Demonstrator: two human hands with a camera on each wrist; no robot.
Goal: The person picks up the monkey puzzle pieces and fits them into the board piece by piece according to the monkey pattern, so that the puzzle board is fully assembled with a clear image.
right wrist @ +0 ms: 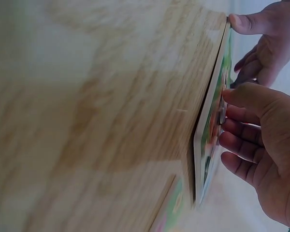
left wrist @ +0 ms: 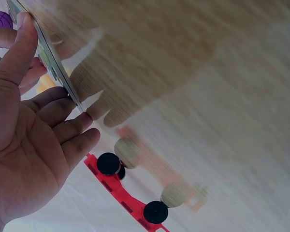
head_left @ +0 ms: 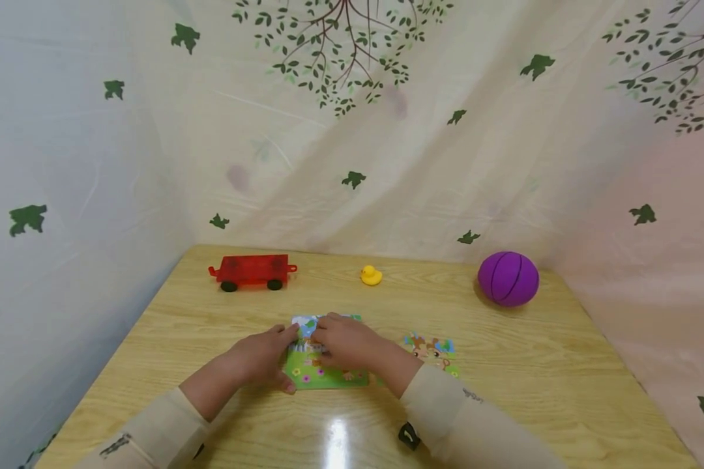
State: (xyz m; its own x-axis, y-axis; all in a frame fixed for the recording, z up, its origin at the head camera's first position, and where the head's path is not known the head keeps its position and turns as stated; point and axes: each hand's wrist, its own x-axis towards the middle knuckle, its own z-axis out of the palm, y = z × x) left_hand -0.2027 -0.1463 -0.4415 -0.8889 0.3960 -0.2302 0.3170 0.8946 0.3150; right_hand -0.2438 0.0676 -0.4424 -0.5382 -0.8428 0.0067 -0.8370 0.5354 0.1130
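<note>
Over at the back of the wood-grained table [head_left: 540,378], a red toy wagon [head_left: 253,268] sits on black wheels [head_left: 274,284] towards the left; a small yellow duck [head_left: 372,277] stands near the middle; a dark-lined purple ball [head_left: 507,279] rests at the right; behind them hangs pale cloth [head_left: 305,215] bearing green leaves [head_left: 354,179] and leafy branches [head_left: 354,47].

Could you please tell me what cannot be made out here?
Head view: the middle of the picture board, covered by the right hand.
Head view: part of the picture further right, behind the right forearm.
Left wrist view: part of the purple ball, cut off by the left edge.
Right wrist view: whether anything is pinched, hidden by the fingers.
</note>
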